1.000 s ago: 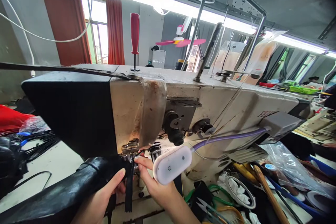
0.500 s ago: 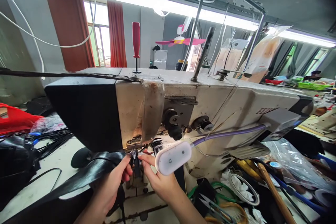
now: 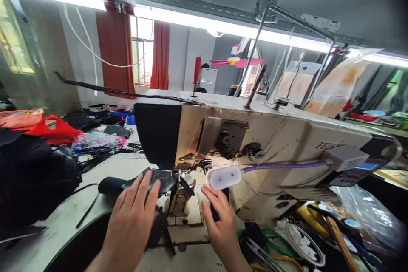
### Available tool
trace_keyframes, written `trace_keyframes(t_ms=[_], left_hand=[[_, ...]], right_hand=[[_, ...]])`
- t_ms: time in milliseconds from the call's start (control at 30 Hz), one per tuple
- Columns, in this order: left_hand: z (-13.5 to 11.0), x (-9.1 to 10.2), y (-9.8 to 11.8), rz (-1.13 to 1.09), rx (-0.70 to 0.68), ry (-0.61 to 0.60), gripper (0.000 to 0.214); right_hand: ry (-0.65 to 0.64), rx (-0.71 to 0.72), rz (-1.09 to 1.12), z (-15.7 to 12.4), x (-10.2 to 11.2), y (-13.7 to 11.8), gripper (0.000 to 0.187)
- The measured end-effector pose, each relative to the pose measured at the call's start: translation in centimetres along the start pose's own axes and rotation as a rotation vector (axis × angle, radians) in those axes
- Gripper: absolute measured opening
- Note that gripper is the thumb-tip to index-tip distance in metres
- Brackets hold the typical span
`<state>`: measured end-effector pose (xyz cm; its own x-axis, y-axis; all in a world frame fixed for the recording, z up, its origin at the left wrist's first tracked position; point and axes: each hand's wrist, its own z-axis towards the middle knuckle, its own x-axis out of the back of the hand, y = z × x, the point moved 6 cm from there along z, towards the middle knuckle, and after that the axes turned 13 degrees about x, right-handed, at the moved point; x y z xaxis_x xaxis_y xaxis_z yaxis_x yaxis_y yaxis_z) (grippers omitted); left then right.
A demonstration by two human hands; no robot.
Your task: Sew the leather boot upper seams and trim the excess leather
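Observation:
My left hand point(image 3: 130, 216) lies flat, fingers stretched out, over a black leather-like piece point(image 3: 164, 180) left of the needle area. The piece's lower part hangs down beside the machine's post point(image 3: 179, 202), and my palm hides some of it. On the other side of the post, my right hand point(image 3: 221, 223) is open, with fingers apart and nothing seen in them. Its fingertips are just below a white oval lamp point(image 3: 224, 177). Above both hands stretches the head of a cream sewing machine point(image 3: 287, 140) with a black end cover point(image 3: 157, 134).
A red-handled screwdriver point(image 3: 197, 70) stands upright on the machine. At the lower right are scissors point(image 3: 259, 250), a wooden handle point(image 3: 341, 242) and a roll of white tape-like material point(image 3: 306, 242). Black material point(image 3: 38, 174) is heaped on the left, near a red bag point(image 3: 54, 131).
Both hands have come away from under the needle and spread apart. My left hand has moved onto the black piece, and my right hand has opened. The view has turned left.

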<state>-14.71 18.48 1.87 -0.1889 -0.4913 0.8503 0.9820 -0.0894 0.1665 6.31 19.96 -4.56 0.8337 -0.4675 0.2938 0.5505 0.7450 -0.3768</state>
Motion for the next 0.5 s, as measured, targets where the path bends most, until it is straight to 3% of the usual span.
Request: trace_keyframes(t_ms=[33, 100, 167, 233, 300, 333, 400, 467, 500], left_hand=[[0.9, 0.0, -1.1, 0.135, 0.071, -0.096, 0.037], [2.8, 1.2, -3.6, 0.195, 0.172, -0.19, 0.037], [3.8, 3.5, -6.8, 0.17, 0.266, -0.17, 0.031], [3.2, 5.9, -10.4, 0.109, 0.368, -0.104, 0.029], [0.7, 7.4, -14.5, -0.065, 0.508, -0.024, 0.044], [-1.3, 7.5, -17.0, -0.356, 0.658, 0.017, 0.049], [-5.7, 5.6, -21.1, -0.782, 0.883, -0.044, 0.069], [-9.7, 3.3, -24.2, -0.825, 1.014, -0.131, 0.08], [-11.1, 2.4, -25.3, -0.766, 0.996, -0.183, 0.076]], right_hand=[[0.009, -0.013, 0.037, -0.7, -0.1, -0.3, 0.029], [-0.054, -0.042, 0.157, -2.5, -1.3, -1.1, 0.027], [-0.176, -0.103, 0.3, -4.7, -3.3, -2.1, 0.026], [-0.282, -0.259, 0.445, -7.3, -5.5, -2.7, 0.032], [-0.319, -0.504, 0.607, -9.7, -7.4, -2.9, 0.053], [-0.316, -0.631, 0.697, -10.7, -8.3, -3.1, 0.066], [-0.288, -0.844, 0.872, -11.6, -9.7, -3.6, 0.083], [-0.291, -0.99, 0.978, -11.7, -10.9, -4.4, 0.09], [-0.319, -1.036, 0.992, -11.6, -11.4, -4.9, 0.091]])
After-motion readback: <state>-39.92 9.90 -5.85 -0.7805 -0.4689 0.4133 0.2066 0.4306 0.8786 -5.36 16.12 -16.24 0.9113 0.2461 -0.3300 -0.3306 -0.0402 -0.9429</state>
